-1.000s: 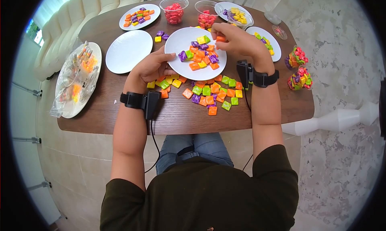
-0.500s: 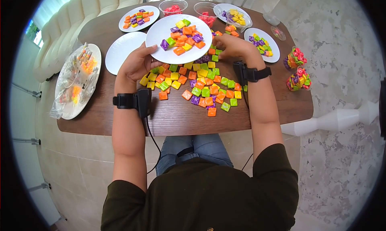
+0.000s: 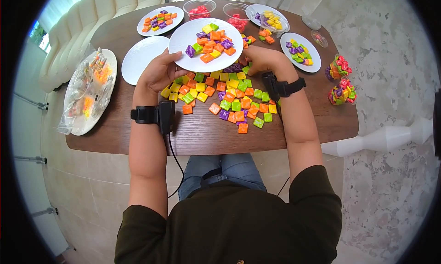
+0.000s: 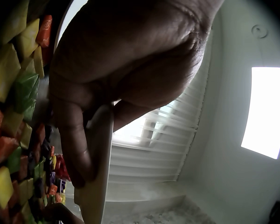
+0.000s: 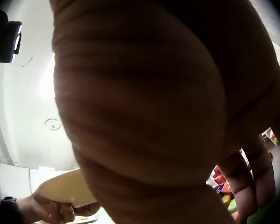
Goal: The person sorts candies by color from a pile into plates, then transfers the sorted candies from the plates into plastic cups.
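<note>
My left hand (image 3: pixel 158 72) grips a white plate (image 3: pixel 177 45) by its left edge, thumb over the rim and fingers underneath. In the left wrist view the plate (image 4: pixel 99 163) appears edge-on, raised over the table. Orange, purple, yellow and green square wrapped candies (image 3: pixel 215 35) lie gathered on it. My right hand (image 3: pixel 266 62) reaches down among loose candies (image 3: pixel 234 84) just right of the plate, its fingertips partly hidden. In the right wrist view its fingers (image 5: pixel 254 186) point down close to something green; I cannot tell whether they pinch a candy.
A bare white plate (image 3: pixel 138 62) lies left, partly under the held one. Plates of sorted candies (image 3: pixel 180 15) (image 3: pixel 312 64) and clear tubs (image 3: pixel 200 3) of red candies stand farther back. Filled cups (image 3: pixel 342 98) are at the right edge, a bagged oval platter (image 3: pixel 103 112) at the left.
The left hand has moved the plate away from me and to the left. My right hand, which held an orange candy at the plate's edge, has moved off to the loose candies beside it.
</note>
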{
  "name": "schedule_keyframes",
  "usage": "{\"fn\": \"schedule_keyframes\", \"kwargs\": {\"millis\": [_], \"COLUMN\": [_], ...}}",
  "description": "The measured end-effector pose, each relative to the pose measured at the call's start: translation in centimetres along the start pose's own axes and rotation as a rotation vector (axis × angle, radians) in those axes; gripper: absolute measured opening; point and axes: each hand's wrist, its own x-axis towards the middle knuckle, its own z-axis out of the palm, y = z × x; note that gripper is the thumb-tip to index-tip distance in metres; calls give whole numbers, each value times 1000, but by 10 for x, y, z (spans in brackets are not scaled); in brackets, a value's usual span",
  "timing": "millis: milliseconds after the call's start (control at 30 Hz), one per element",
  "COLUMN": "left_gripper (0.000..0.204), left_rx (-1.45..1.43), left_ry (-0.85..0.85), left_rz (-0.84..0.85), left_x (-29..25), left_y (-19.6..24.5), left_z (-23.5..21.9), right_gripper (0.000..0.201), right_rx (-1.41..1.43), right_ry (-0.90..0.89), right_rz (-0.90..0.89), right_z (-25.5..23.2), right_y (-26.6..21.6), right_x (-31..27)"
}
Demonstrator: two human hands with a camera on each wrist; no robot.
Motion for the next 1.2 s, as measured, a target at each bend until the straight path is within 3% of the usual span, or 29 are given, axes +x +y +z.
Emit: {"fn": "schedule_keyframes", "kwargs": {"millis": [167, 467, 600, 700, 800, 900, 967, 1033, 1100, 1200], "left_gripper": [44, 48, 48, 48, 48, 49, 49, 50, 50, 50], "left_rx": [2, 12, 25, 25, 25, 4, -19, -43, -19, -73], "left_ry": [45, -48, -48, -62, -80, -95, -123, -156, -169, -175], "left_rz": [-24, -72, -95, -111, -146, -163, -145, -122, -156, -87], "left_x": [-1, 1, 2, 2, 3, 1, 1, 1, 3, 2], "left_y": [0, -3, -4, -8, -11, -9, -9, -9, -6, -6], "left_z": [3, -4, 2, 7, 15, 18, 13, 10, 3, 0], "right_gripper": [39, 27, 20, 21, 26, 27, 25, 24, 24, 27], "right_rx": [25, 25, 7, 165, 131, 225, 249, 234, 540, 864], "right_ry": [-20, 7, 343, 524, 579, 666, 741, 689, 462, 282], "right_rz": [41, 130, -74, -310, -408, -426, -211, -65, 63, -37], "right_z": [3, -16, -31, -34, -26, -26, -31, -34, -34, -28], "right_y": [8, -2, 7, -18, -36, -45, -42, -16, -9, -2], "right_x": [3, -19, -42, -54, -40, -36, -41, -32, -33, -23]}}
